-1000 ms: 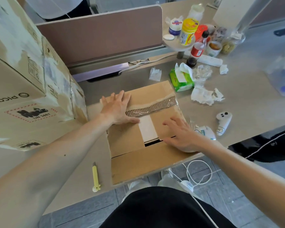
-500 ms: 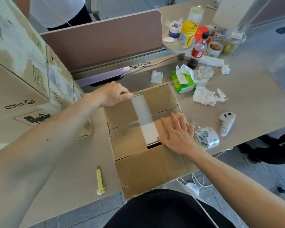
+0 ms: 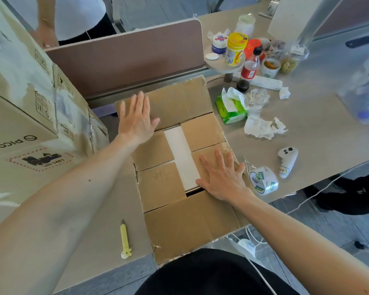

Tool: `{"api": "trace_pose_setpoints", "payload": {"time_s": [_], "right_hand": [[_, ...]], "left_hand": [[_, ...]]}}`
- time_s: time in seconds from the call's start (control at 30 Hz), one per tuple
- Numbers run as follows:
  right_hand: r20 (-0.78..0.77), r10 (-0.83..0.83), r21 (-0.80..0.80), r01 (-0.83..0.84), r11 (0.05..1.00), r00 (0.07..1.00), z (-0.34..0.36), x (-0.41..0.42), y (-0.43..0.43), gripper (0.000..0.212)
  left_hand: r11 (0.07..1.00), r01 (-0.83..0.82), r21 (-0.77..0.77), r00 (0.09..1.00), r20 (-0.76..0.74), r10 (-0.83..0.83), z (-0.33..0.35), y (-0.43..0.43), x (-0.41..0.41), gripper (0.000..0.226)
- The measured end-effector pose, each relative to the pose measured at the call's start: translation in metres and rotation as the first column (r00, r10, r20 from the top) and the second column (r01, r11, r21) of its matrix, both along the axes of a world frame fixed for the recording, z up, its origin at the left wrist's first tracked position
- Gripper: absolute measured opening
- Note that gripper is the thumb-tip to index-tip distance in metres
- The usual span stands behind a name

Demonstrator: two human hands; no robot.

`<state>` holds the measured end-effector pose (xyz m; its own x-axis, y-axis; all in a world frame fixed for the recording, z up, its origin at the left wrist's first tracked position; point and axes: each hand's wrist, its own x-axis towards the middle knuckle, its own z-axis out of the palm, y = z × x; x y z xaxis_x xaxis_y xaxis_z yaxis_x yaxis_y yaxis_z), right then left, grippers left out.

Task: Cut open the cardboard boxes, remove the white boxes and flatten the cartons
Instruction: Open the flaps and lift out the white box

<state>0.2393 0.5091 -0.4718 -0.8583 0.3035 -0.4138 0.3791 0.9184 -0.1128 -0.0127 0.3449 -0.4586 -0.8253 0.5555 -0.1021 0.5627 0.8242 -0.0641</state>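
Desk [image 3: 307, 133]: both palms flat on carton [image 3: 179, 220] flaps

Beige desk [image 3: 307, 128] — brown divider panel [image 3: 126, 60] behind — grey tiled floor [image 3: 328, 226].

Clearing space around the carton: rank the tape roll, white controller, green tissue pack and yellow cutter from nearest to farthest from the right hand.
From the right hand:
1. Tape roll, just right.
2. White controller, farther right.
3. Green tissue pack, beyond the carton.
4. Yellow cutter, left, near table edge.

Plain brown cardboard carton [image 3: 179, 226], a white box [image 3: 180, 154] showing through its flaps. Pale yellow plastic utility knife [image 3: 125, 239] on the beige surface [image 3: 94, 241]. Green-and-white tissue pack [image 3: 230, 109] beyond.
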Motion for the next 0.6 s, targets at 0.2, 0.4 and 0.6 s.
{"api": "trace_pose_setpoints", "payload": {"time_s": [0.2, 0.4, 0.6], "right_hand": [[-0.018, 0.005, 0.094, -0.004, 0.996, 1.000, 0.004, -0.019, -0.008, 0.074], [-0.041, 0.003, 0.079, 0.000, 0.997, 0.999, 0.000, -0.047, -0.003, 0.062], [-0.100, 0.185, 0.105, -0.175, 0.979, 0.978, 0.000, -0.060, 0.009, 0.041]], "left_hand": [[0.997, -0.068, -0.022, 0.957, 0.282, 0.072, -0.031, -0.011, 0.044, 0.109], [0.999, 0.008, -0.047, 0.927, 0.374, 0.010, -0.026, -0.009, 0.083, 0.101], [0.997, -0.010, 0.073, 0.928, 0.372, -0.017, -0.019, -0.003, 0.093, 0.052]]}}
